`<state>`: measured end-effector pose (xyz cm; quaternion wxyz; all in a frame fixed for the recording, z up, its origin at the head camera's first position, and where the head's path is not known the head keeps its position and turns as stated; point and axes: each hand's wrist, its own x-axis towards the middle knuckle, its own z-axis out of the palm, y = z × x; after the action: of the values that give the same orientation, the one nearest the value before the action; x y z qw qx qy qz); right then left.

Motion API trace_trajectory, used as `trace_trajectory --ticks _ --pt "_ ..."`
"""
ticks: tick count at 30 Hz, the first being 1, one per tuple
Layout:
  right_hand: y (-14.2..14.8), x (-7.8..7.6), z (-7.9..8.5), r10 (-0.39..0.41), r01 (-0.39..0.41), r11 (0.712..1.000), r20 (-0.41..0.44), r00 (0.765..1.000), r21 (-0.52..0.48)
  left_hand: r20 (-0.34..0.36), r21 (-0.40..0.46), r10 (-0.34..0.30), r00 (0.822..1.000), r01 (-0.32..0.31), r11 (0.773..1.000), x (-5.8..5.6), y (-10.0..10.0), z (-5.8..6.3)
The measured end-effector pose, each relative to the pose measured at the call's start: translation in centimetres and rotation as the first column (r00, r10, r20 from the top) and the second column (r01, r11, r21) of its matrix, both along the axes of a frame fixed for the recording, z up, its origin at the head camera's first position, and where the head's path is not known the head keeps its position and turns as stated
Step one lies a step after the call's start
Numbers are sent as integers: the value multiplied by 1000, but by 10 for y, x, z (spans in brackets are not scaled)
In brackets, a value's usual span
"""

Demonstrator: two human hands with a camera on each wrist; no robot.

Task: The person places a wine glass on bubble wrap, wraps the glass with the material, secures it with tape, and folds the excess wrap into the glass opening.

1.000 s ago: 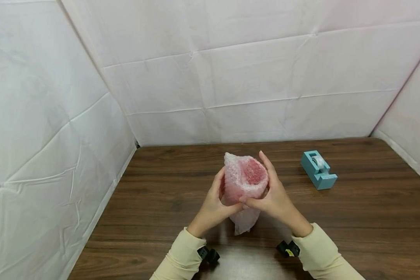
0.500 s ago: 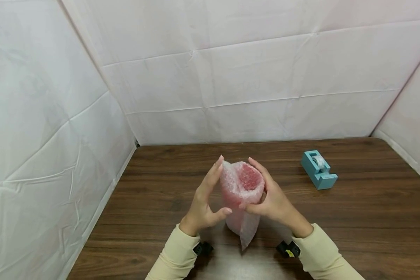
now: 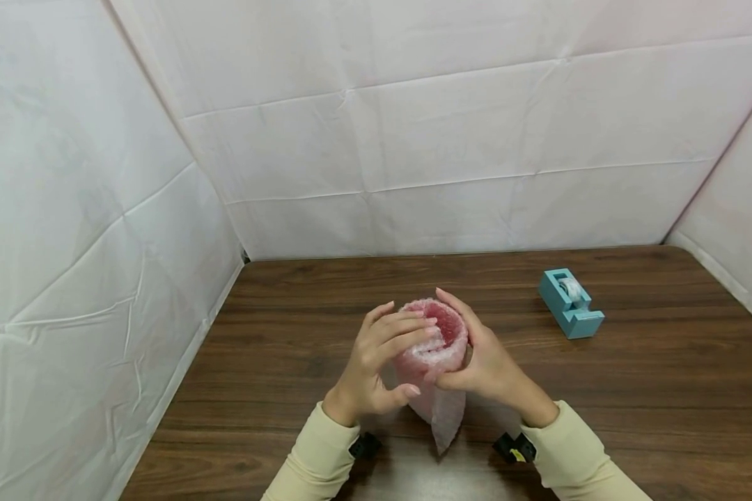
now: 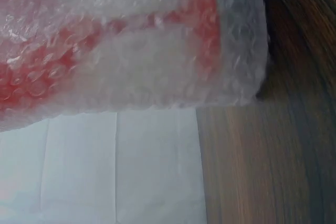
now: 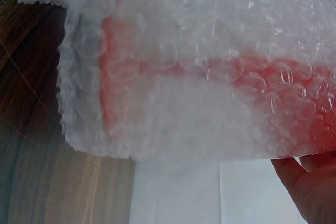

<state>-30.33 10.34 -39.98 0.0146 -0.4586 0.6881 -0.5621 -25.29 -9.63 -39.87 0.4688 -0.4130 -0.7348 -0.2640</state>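
Note:
A roll of bubble wrap stands upright on the table, its top end open. Through the wrap, in both wrist views, shows a red goblet with a wide bowl, thin stem and flat foot. My right hand holds the roll's right side, thumb in front and fingers round the back. Over the left part of the top rim, the fingers of my left hand lie nearly straight, pressing the wrap's edge inward. The left thumb points toward the roll's front. A loose pointed corner of wrap hangs down the front.
A blue tape dispenser with a roll of clear tape stands at the back right of the dark wooden table. White sheeting encloses the back and both sides.
The wrapped roll has come down and nearer, its loose corner now hanging in front. My left hand let go of its side, opened, and moved its fingers over the top rim.

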Motion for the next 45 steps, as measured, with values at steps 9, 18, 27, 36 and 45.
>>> trace_trajectory --ticks 9,18,27,36,45 --pt "-4 3 -1 -10 9 1000 -44 999 -12 -52 -35 79 996 -81 996 0 -2 1" --pt "-5 5 -3 -2 0 1000 -95 996 -28 -76 -64 98 992 -103 993 0 1 1" --pt "-6 3 -3 23 -25 999 -75 997 -35 -42 -57 86 995 -88 994 2 0 3" --pt "-3 -1 -2 -19 16 998 -48 999 -63 82 74 -16 997 10 997 3 2 3" --pt "2 -4 5 -130 134 987 52 990 -85 643 270 -144 752 -47 962 7 15 -11"
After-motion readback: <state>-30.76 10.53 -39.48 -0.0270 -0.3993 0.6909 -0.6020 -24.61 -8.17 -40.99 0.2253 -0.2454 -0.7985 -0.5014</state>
